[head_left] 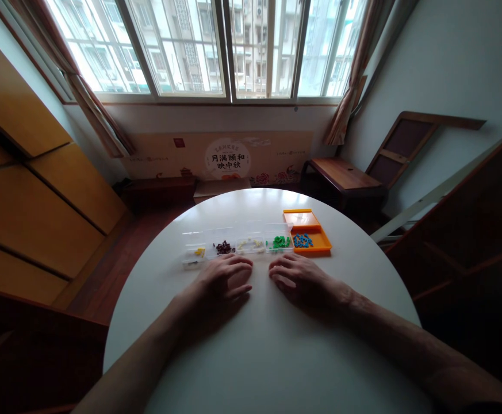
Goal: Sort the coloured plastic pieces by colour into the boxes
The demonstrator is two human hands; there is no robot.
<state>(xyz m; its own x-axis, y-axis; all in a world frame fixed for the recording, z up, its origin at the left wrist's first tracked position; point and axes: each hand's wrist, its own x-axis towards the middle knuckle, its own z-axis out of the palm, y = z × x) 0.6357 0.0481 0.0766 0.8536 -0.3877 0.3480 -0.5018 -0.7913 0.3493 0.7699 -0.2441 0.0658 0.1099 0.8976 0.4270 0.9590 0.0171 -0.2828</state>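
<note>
your left hand (223, 282) and right hand (299, 280) lie flat, palms down and holding nothing, side by side on the round white table (259, 356) at the middle of the frame. just above their fingertips runs a row of small clear plastic boxes (237, 244) with yellow, dark red, pale and green bits. at the row's right end, touching it, sits the open orange plastic case (307, 231) holding blue pieces (302, 240).

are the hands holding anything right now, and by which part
Nothing is held. The left hand and right hand both rest palm-down on the white table, just short of the clear boxes.
</note>
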